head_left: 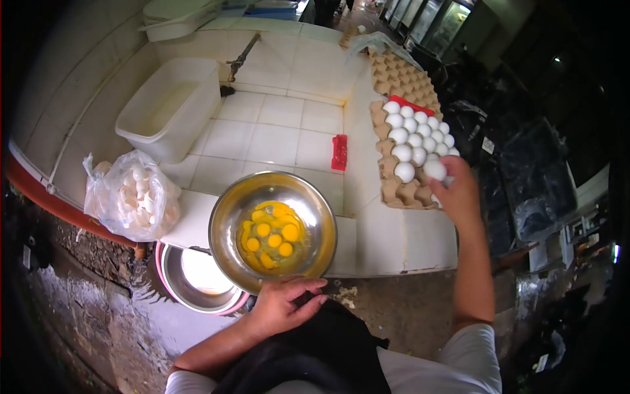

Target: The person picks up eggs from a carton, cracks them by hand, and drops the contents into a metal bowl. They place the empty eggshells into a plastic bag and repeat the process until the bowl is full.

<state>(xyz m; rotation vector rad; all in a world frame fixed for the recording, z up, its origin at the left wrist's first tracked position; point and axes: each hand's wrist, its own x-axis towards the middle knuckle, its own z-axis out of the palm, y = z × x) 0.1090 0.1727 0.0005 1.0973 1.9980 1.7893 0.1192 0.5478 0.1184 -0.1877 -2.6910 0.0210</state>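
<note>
My right hand point(458, 192) is closed on a white egg point(434, 170) at the near right part of a cardboard egg tray point(395, 191). Several more white eggs point(415, 140) sit in the tray's cups beyond it. Just below the near rim of a steel bowl point(324, 217), my left hand point(289, 303) is loosely curved, thumb and fingers apart, with nothing seen in it. Inside the bowl lie several cracked eggs point(274, 241), most yolks whole, some spread out. A clear plastic bag point(134, 200) full of eggshells rests left of the bowl.
A white plastic tub point(167, 108) stands in the tiled basin point(282, 105) near a tap point(244, 56). One red plastic piece point(339, 152) lies on the basin's right side. Below the ledge is a metal pot point(197, 279). More cardboard trays point(403, 79) lie behind the eggs.
</note>
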